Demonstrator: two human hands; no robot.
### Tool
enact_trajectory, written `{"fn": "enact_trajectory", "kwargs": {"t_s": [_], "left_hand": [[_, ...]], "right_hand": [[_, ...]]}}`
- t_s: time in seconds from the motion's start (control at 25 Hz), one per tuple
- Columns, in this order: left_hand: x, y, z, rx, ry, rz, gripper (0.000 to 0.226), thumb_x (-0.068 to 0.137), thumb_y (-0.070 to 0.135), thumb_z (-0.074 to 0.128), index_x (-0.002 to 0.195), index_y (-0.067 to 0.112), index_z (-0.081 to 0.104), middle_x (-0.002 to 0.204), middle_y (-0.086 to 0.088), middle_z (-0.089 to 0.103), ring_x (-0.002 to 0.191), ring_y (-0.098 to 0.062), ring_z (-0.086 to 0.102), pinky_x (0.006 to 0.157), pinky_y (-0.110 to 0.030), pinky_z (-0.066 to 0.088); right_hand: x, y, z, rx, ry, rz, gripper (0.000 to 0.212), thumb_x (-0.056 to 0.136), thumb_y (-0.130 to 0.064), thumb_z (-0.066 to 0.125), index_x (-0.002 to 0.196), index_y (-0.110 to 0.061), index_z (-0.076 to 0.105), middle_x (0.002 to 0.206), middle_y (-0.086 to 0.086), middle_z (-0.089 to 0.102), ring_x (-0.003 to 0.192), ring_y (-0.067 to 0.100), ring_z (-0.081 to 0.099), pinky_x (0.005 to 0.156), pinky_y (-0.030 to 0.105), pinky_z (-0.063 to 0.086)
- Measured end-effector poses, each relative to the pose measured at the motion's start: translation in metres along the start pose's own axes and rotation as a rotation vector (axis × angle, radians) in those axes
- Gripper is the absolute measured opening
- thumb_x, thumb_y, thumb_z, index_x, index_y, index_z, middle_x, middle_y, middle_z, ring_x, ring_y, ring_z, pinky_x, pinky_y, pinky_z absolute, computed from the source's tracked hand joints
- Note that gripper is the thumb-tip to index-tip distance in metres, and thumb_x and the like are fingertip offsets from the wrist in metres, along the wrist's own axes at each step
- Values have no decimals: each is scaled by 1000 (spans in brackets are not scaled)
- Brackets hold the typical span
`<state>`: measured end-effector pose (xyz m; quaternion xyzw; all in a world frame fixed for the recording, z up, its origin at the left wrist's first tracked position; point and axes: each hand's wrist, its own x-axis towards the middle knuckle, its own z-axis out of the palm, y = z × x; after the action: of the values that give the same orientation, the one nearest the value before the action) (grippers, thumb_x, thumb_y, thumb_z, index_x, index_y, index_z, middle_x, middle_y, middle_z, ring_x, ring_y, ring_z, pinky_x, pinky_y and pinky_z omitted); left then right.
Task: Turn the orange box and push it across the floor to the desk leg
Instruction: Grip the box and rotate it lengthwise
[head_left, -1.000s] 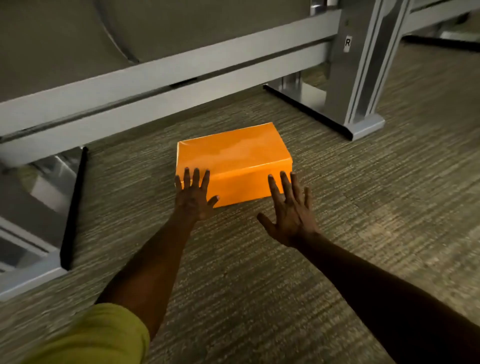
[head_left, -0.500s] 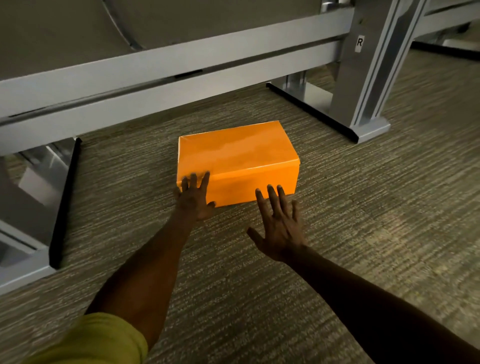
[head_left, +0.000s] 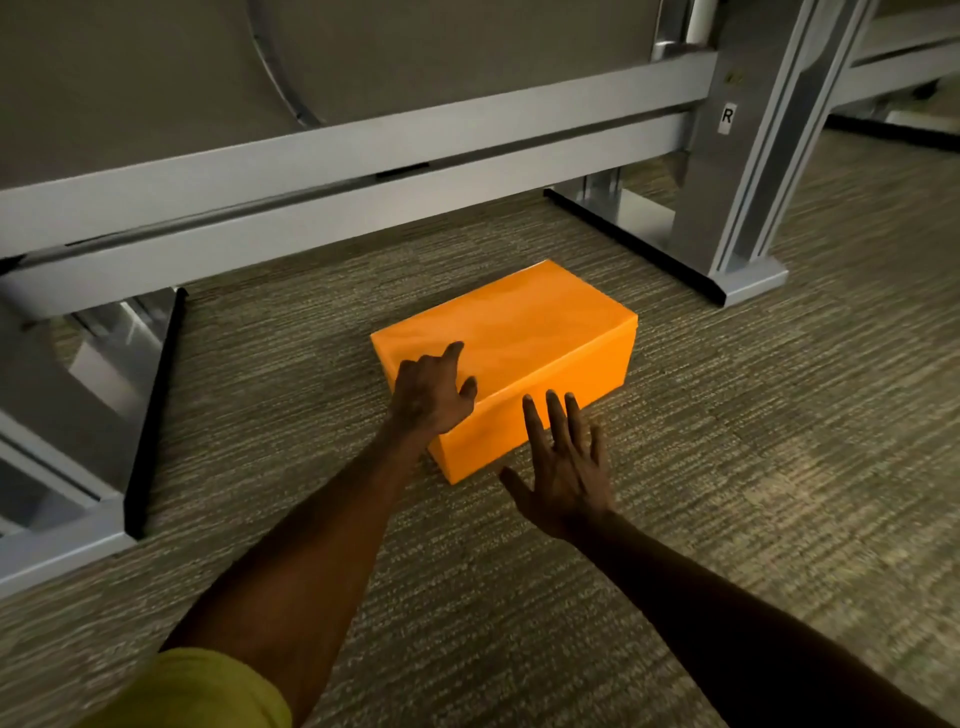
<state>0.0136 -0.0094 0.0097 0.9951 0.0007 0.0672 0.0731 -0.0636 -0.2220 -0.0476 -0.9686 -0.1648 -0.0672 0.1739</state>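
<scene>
The orange box (head_left: 530, 332) lies on the carpet, turned at an angle so one corner points toward me. My left hand (head_left: 431, 392) rests on the box's near left top corner, fingers curled over the top edge. My right hand (head_left: 563, 467) is flat with fingers spread, its fingertips against the box's long near side. The grey desk leg (head_left: 748, 171) marked "R" stands at the upper right, a short stretch of carpet beyond the box's far end.
A grey crossbeam (head_left: 337, 171) runs under the desk behind the box. Another desk leg foot with a black strip (head_left: 150, 410) lies at the left. Carpet (head_left: 779, 441) extends to the right and toward me.
The box has rotated counter-clockwise, its right end swinging away toward the desk leg. My left hand has moved up onto the box's top corner; my right hand stays on the near side.
</scene>
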Motion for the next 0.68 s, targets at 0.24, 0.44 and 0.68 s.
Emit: {"fn": "enact_trajectory", "kwargs": {"t_s": [0.24,0.44,0.68], "left_hand": [[-24,25,13,184,-200,-53,64,102,57,39,146,12,47,152,-26,44,137,-47,45,105,-51,43],[-11,26,-17,-42,3,50,42,102,50,49,122,21,73,117,-15,73,107,-38,66,80,-44,53],[-6,-29,-5,-217,-160,-349,86,96,52,61,164,19,18,169,-18,18,154,-40,20,121,-52,31]], "right_hand": [[-3,-9,3,36,-7,81,92,94,-72,35,163,-27,-7,172,8,-7,158,29,-12,123,59,8],[1,-24,0,370,-68,408,98,92,-74,43,164,-23,-1,171,12,3,157,34,6,121,59,12],[10,-39,-4,824,-125,673,96,98,-60,51,163,-22,-8,165,26,23,147,45,33,117,53,35]]}}
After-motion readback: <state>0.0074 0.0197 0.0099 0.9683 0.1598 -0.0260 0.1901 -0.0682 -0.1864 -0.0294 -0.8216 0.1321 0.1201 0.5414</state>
